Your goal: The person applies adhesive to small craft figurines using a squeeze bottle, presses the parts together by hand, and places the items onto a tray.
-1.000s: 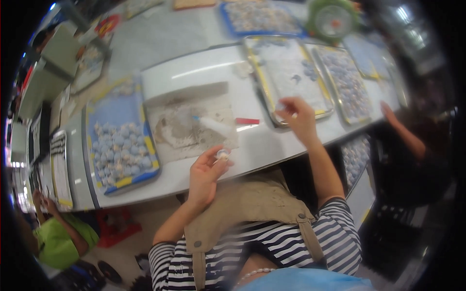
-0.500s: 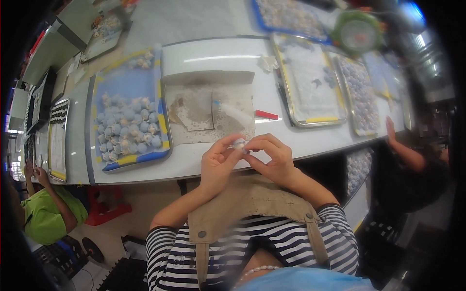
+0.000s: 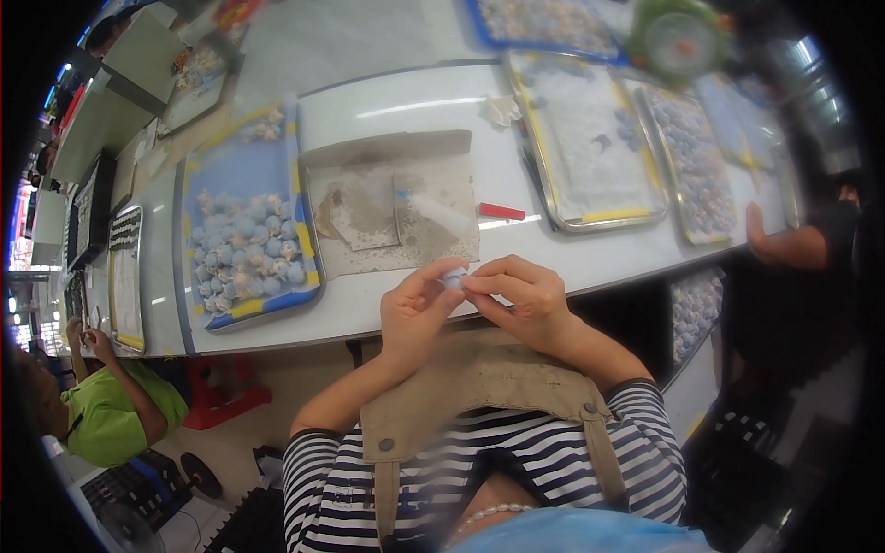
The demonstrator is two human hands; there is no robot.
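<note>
A small rounded pale-blue piece [image 3: 453, 276] is held in front of my chest, just over the table's near edge. The thumb and fingers of my left hand [image 3: 412, 311] pinch it from the left. From the other side, my right hand [image 3: 527, 302] has its thumb and fingertips closed at the piece's right edge. My fingers cover most of it, so its exact kind does not show. Beyond my hands lies an open cardboard piece [image 3: 433, 152] with stained, speckled paper, and on it a white bottle [image 3: 441, 214] with a blue tip.
At left, a blue-and-yellow-edged tray [image 3: 310, 244] holds many similar blue-and-cream pieces. A red strip-like object [image 3: 501, 211] lies right of the cardboard. Farther right stand a metal tray [image 3: 613, 219] and a fuller tray [image 3: 710, 238]. A green round-dial scale [image 3: 680, 44] is behind. Co-workers are on both sides.
The piece has turned between my fingers and shows more blue. My right fingers have drawn closer together against it. The whole view has shifted slightly.
</note>
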